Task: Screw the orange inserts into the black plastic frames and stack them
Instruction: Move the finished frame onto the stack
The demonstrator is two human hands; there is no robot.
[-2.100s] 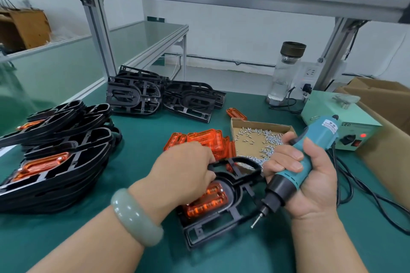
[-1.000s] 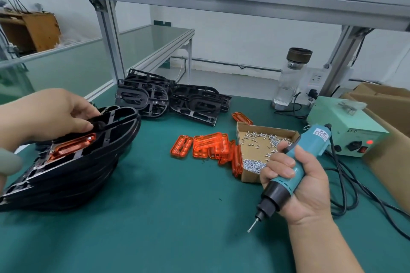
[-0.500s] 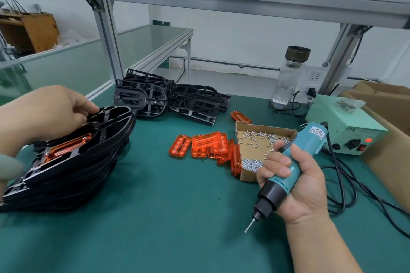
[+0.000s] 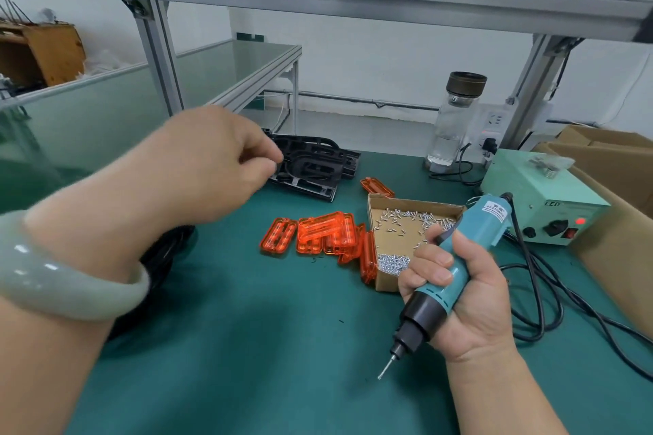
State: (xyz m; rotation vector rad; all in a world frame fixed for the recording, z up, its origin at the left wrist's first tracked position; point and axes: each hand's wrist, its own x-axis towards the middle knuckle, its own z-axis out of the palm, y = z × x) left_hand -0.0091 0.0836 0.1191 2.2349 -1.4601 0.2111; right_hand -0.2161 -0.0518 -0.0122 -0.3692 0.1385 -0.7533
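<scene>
A pile of black plastic frames lies at the back of the green worktop. The left hand hovers just at its left edge, its fingers loosely curled and holding nothing; motion blur hides whether they touch it. Nearer, orange inserts lie heaped, just left of a shallow cardboard tray holding small silver screws. A dark stack of frames shows under the left forearm. The right hand wraps firmly around a teal electric screwdriver, bit angled down above the worktop; its white label is too small to read. Behind, a pale green control box reads "LED".
</scene>
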